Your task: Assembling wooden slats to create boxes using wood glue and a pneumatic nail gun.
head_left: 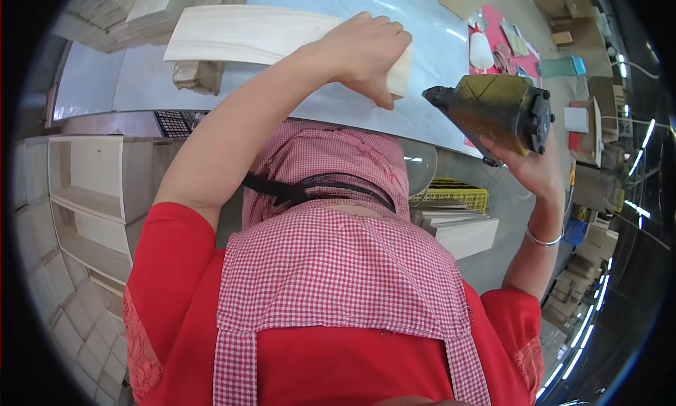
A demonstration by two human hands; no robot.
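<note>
A long pale wooden board lies across the worktable. My left hand is closed over its right end, fingers across the far side and thumb on the near side. Beneath that hand shows the edge of a wooden piece; whether it is joined to the board I cannot tell. In my right hand is a worn yellow and black nail gun, gripped by its handle. Its dark nose points left toward the board's end, a short gap away from it. Under the board's left part sits a small wooden block.
Stacked wood pieces stand at the far left of the worktable. A white bottle rests on a pink mat at the right. Below the table edge are a yellow crate, boards and, leftward, wooden box frames.
</note>
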